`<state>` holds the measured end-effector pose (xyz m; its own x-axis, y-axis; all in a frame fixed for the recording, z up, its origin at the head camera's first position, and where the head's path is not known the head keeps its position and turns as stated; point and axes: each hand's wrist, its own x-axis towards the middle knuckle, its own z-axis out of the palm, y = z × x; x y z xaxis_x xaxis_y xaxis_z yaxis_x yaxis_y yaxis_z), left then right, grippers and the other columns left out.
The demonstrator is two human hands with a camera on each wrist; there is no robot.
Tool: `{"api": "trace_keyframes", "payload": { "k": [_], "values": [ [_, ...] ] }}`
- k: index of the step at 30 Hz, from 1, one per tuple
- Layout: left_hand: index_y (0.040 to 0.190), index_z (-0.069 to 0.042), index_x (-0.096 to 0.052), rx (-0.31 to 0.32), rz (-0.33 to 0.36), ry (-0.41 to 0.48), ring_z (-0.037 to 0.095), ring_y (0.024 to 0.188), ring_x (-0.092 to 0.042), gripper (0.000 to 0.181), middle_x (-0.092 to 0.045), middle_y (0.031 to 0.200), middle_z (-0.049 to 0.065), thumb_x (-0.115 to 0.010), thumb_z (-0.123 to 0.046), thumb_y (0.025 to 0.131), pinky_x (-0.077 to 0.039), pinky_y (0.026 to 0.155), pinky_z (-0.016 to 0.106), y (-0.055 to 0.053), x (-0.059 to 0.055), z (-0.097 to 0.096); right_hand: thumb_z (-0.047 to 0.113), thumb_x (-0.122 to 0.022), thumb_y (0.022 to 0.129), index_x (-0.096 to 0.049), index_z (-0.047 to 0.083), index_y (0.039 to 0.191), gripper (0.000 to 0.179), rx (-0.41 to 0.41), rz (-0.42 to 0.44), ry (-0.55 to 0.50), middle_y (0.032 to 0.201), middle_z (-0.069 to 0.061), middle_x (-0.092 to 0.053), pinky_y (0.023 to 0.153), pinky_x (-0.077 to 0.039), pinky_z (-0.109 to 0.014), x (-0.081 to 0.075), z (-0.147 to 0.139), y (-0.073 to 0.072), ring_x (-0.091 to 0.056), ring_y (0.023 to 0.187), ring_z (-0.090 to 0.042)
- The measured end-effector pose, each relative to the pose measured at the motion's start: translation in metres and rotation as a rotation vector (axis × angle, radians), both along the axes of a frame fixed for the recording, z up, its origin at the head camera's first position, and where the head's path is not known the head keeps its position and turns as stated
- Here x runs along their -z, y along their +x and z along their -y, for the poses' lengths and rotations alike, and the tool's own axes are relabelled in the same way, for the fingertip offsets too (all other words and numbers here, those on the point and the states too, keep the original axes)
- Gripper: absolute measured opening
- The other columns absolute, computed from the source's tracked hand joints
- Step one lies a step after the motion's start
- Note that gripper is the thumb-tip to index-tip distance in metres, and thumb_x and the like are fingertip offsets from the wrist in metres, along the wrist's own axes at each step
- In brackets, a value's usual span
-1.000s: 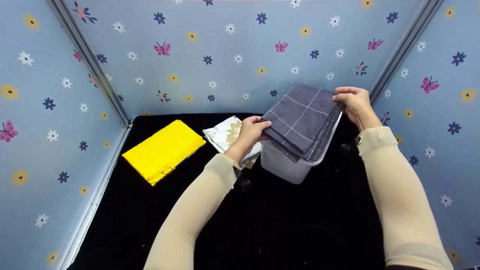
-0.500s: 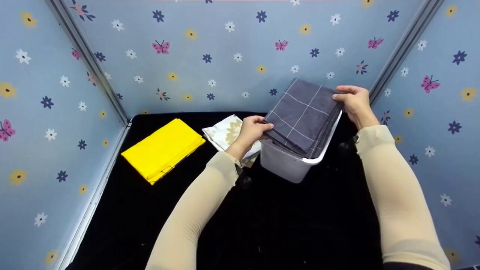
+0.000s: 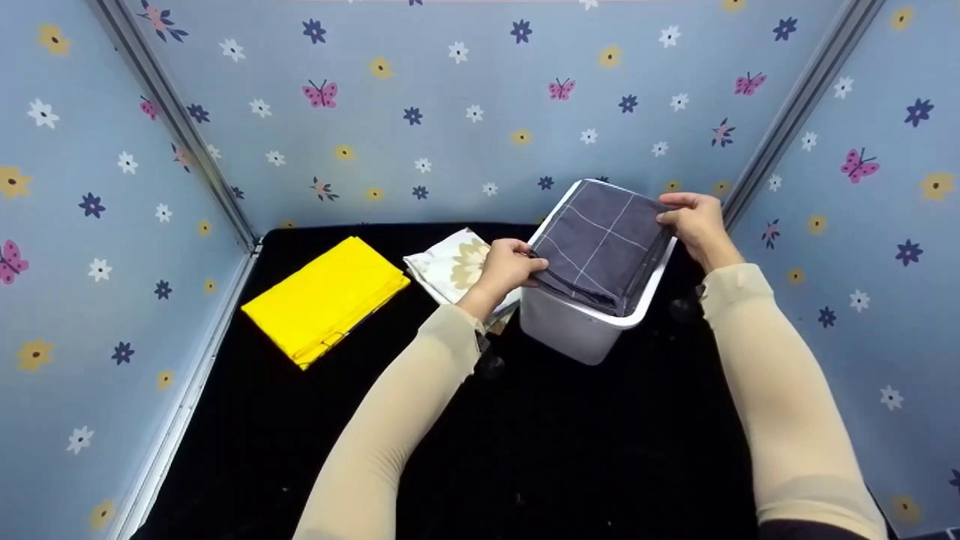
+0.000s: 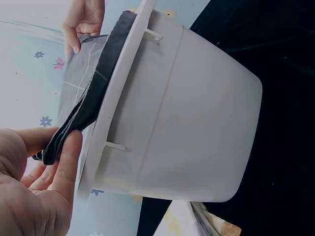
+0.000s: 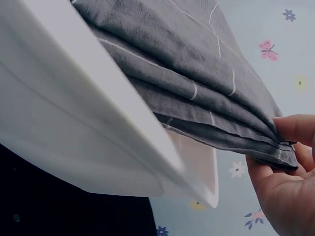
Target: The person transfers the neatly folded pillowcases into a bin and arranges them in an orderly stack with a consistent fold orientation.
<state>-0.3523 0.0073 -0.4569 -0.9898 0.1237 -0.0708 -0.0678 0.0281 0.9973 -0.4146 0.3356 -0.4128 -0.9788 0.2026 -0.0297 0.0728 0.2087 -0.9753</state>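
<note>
A folded dark grey cloth (image 3: 600, 236) with thin white check lines lies across the mouth of a white plastic bin (image 3: 570, 330), partly below its rim. My left hand (image 3: 510, 268) pinches the cloth's left corner between thumb and fingers. In the left wrist view the folded layers of the grey cloth (image 4: 91, 98) stick out over the rim between those fingers. At the opposite corner my right hand (image 3: 697, 223) pinches the cloth. The right wrist view shows several stacked folds of the cloth (image 5: 197, 83) running to the right thumb. The bin's inside is mostly hidden by the cloth.
A folded yellow cloth (image 3: 326, 300) lies on the black table surface (image 3: 570, 450) at the left. Between it and the bin is a folded white cloth (image 3: 450, 262) with a beige flower, partly behind my left hand. Flower-patterned panels (image 3: 450, 112) stand around the table.
The grey cloth has come down into the bin's mouth, and more of the white rim shows. My right hand has lowered with it, and the left hand has shifted slightly down.
</note>
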Motion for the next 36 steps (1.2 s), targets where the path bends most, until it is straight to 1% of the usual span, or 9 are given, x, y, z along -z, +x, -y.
{"api": "trace_keyframes", "payload": {
  "k": [4, 10, 13, 16, 21, 24, 28, 33, 36],
  "values": [
    [0.099, 0.001, -0.061, -0.017, 0.017, -0.038, 0.01, 0.061, -0.063, 0.02, -0.06, 0.082, 0.0, -0.079, 0.007, 0.092, -0.062, 0.054, 0.02, 0.0, -0.001, -0.002, -0.015, -0.067, 0.092, -0.069, -0.007, 0.135, 0.044, -0.004, 0.011, -0.007, 0.091, 0.009, -0.069, 0.064, -0.056, -0.016, 0.009, 0.0, -0.001, -0.063, 0.074, -0.004],
    [0.11, 0.01, -0.064, -0.035, 0.042, -0.087, 0.01, 0.054, -0.062, 0.025, -0.058, 0.089, 0.004, -0.08, 0.008, 0.091, -0.061, 0.053, 0.019, -0.001, -0.002, -0.005, -0.013, -0.068, 0.094, -0.068, -0.007, 0.135, 0.042, -0.015, 0.004, 0.059, 0.09, 0.013, -0.068, 0.068, -0.055, -0.013, 0.019, 0.0, -0.002, -0.062, 0.077, -0.001],
    [0.116, 0.013, -0.064, -0.034, 0.055, -0.092, 0.011, 0.054, -0.063, 0.031, -0.06, 0.093, 0.007, -0.08, 0.007, 0.091, -0.063, 0.055, 0.02, -0.001, -0.003, -0.006, -0.013, -0.067, 0.094, -0.066, -0.008, 0.136, 0.042, -0.018, -0.006, 0.065, 0.088, 0.016, -0.069, 0.07, -0.056, -0.013, 0.02, 0.0, -0.002, -0.062, 0.078, 0.0],
    [0.119, 0.013, -0.063, -0.028, 0.071, -0.082, 0.013, 0.057, -0.064, 0.034, -0.062, 0.098, 0.01, -0.081, 0.007, 0.091, -0.065, 0.058, 0.023, -0.001, -0.004, -0.005, -0.013, -0.067, 0.094, -0.065, -0.009, 0.137, 0.043, -0.02, -0.018, 0.055, 0.086, 0.018, -0.07, 0.07, -0.056, -0.013, 0.019, 0.001, -0.002, -0.064, 0.079, 0.001],
    [0.112, 0.01, -0.065, -0.01, 0.091, -0.028, 0.014, 0.057, -0.068, 0.025, -0.069, 0.097, 0.015, -0.079, 0.005, 0.092, -0.065, 0.057, 0.024, 0.001, -0.006, -0.002, -0.017, -0.062, 0.095, -0.061, -0.012, 0.14, 0.045, -0.042, -0.025, 0.017, 0.084, 0.018, -0.072, 0.076, -0.059, -0.013, 0.019, -0.002, -0.002, -0.069, 0.082, 0.0],
    [0.105, 0.005, -0.064, 0.01, 0.088, 0.017, 0.013, 0.055, -0.067, 0.016, -0.07, 0.087, 0.012, -0.076, 0.004, 0.094, -0.063, 0.055, 0.022, 0.003, -0.006, 0.0, -0.018, -0.059, 0.097, -0.058, -0.012, 0.143, 0.046, -0.058, -0.008, -0.008, 0.086, 0.017, -0.072, 0.081, -0.062, -0.015, 0.019, -0.005, -0.001, -0.072, 0.085, -0.002],
    [0.099, 0.0, -0.06, 0.019, 0.075, 0.057, 0.014, 0.056, -0.068, 0.016, -0.065, 0.079, 0.005, -0.075, 0.005, 0.095, -0.063, 0.054, 0.022, 0.003, -0.004, 0.004, -0.016, -0.061, 0.098, -0.056, -0.011, 0.146, 0.048, -0.058, 0.018, -0.023, 0.089, 0.015, -0.072, 0.081, -0.064, -0.017, 0.02, -0.005, 0.0, -0.073, 0.089, -0.005],
    [0.104, 0.003, -0.062, 0.025, 0.061, 0.069, 0.016, 0.058, -0.069, 0.015, -0.063, 0.082, 0.005, -0.074, 0.004, 0.095, -0.065, 0.056, 0.024, 0.002, -0.003, 0.007, -0.015, -0.062, 0.098, -0.057, -0.009, 0.145, 0.048, -0.054, 0.029, -0.047, 0.09, 0.013, -0.073, 0.082, -0.065, -0.019, 0.019, -0.002, 0.003, -0.075, 0.089, -0.007],
    [0.108, 0.006, -0.062, 0.028, 0.056, 0.065, 0.016, 0.058, -0.069, 0.017, -0.065, 0.082, 0.005, -0.074, 0.004, 0.096, -0.065, 0.057, 0.024, 0.003, -0.003, 0.01, -0.018, -0.062, 0.097, -0.058, -0.008, 0.142, 0.046, -0.051, 0.029, -0.102, 0.091, 0.009, -0.074, 0.08, -0.066, -0.02, 0.019, -0.002, 0.005, -0.075, 0.086, -0.008]
  ]
}}
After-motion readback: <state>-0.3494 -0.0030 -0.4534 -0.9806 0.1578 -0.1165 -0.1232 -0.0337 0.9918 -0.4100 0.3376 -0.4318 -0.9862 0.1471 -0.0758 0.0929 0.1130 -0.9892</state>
